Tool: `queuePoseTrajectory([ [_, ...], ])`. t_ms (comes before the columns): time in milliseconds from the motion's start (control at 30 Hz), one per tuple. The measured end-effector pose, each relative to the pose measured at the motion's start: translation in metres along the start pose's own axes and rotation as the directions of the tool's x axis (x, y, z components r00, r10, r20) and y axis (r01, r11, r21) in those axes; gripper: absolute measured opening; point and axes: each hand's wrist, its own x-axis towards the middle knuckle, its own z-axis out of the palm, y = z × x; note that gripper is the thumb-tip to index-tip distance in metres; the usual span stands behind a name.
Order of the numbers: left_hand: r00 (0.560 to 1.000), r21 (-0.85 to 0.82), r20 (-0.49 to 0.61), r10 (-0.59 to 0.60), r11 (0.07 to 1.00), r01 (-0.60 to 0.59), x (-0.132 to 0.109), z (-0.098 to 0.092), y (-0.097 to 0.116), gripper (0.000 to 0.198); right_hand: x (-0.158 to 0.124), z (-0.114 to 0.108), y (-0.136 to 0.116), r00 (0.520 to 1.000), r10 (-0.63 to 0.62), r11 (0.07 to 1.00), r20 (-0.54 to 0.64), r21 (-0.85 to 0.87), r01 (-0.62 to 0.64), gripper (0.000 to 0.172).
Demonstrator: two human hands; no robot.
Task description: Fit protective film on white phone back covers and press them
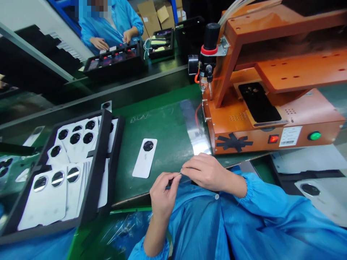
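In front of my body, both hands meet fingertip to fingertip just past the bench's near edge. My left hand (163, 195) is closed in a pinch, with a small dark, thin piece partly showing between thumb and fingers. My right hand (207, 172) is also pinched, its fingertips touching the left ones at that piece, which is too small and covered to name. Beyond my left hand, a white phone back cover (144, 162) with a round black camera area lies on the green mat (165, 133).
At left, a black foam tray (93, 180) holds several white phone back covers. An orange press machine (282, 133) stands at right, a black phone-shaped part (258, 103) on its fixture. Across the bench, a co-worker in blue (119, 21) handles items at a black tray (116, 63).
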Motion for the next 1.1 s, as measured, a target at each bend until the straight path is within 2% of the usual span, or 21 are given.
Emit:
queuePoseTrajectory([
  [167, 0.99, -0.077, 0.022, -0.139, 0.987, 0.14, -0.001, 0.001, 0.002, 0.016, 0.003, -0.001, 0.001, 1.0, -0.014, 1.0, 0.005, -0.022, 0.014, 0.014],
  [233, 0.967, -0.185, 0.039, -0.25, 0.95, 0.253, -0.003, 0.005, 0.002, 0.021, 0.004, -0.001, 0.001, 1.0, -0.023, 0.999, 0.01, -0.029, 0.023, 0.015],
  [267, 0.939, -0.28, 0.059, -0.339, 0.897, 0.341, -0.006, 0.009, 0.003, 0.023, 0.004, 0.0, 0.001, 0.999, -0.029, 0.999, 0.018, -0.026, 0.029, 0.015],
  [333, 0.855, -0.467, 0.116, -0.505, 0.732, 0.496, -0.013, 0.018, 0.004, 0.03, 0.002, 0.003, -0.002, 0.997, -0.059, 0.998, 0.054, -0.013, 0.06, 0.017],
  [400, 0.78, -0.568, 0.137, -0.61, 0.597, 0.567, -0.023, 0.025, 0.0, 0.035, -0.003, 0.008, -0.008, 0.989, -0.109, 0.994, 0.097, 0.021, 0.108, 0.018],
  [500, 0.705, -0.594, 0.03, -0.709, 0.554, 0.583, -0.045, 0.023, -0.019, 0.039, -0.013, 0.018, -0.012, 0.991, -0.113, 0.981, 0.066, 0.168, 0.101, 0.014],
  [567, 0.646, -0.602, -0.064, -0.761, 0.546, 0.583, -0.065, 0.01, -0.035, 0.04, -0.017, 0.024, -0.011, 1.0, 0.005, 0.948, -0.001, 0.319, -0.005, 0.012],
  [633, 0.614, -0.593, -0.111, -0.781, 0.548, 0.59, -0.086, -0.005, -0.044, 0.04, -0.017, 0.029, -0.01, 0.987, 0.163, 0.875, -0.002, 0.463, -0.144, 0.01],
  [700, 0.629, -0.575, -0.09, -0.772, 0.556, 0.6, -0.101, -0.016, -0.045, 0.044, -0.012, 0.035, -0.011, 0.971, 0.23, 0.799, 0.064, 0.557, -0.226, 0.009],
  [733, 0.65, -0.569, -0.061, -0.758, 0.561, 0.601, -0.105, -0.018, -0.043, 0.048, -0.009, 0.039, -0.013, 0.973, 0.209, 0.78, 0.098, 0.584, -0.226, 0.01],
  [800, 0.694, -0.567, 0.03, -0.719, 0.559, 0.604, -0.106, -0.02, -0.036, 0.062, -0.005, 0.048, -0.017, 0.988, 0.1, 0.797, 0.118, 0.585, -0.15, 0.011],
  [867, 0.719, -0.56, 0.151, -0.679, 0.54, 0.628, -0.099, -0.019, -0.027, 0.071, -0.004, 0.058, -0.023, 0.996, -0.023, 0.862, 0.084, 0.506, -0.023, 0.013],
  [967, 0.713, -0.507, 0.282, -0.642, 0.53, 0.679, -0.086, -0.02, -0.014, 0.054, -0.007, 0.066, -0.032, 0.988, -0.144, 0.927, 0.053, 0.357, 0.116, 0.018],
  [1033, 0.708, -0.473, 0.273, -0.651, 0.55, 0.688, -0.082, -0.021, -0.011, 0.039, -0.011, 0.066, -0.036, 0.981, -0.183, 0.936, 0.068, 0.318, 0.153, 0.018],
  [1100, 0.703, -0.456, 0.19, -0.685, 0.573, 0.681, -0.085, -0.022, -0.014, 0.036, -0.012, 0.063, -0.038, 0.977, -0.207, 0.926, 0.058, 0.333, 0.177, 0.016],
])
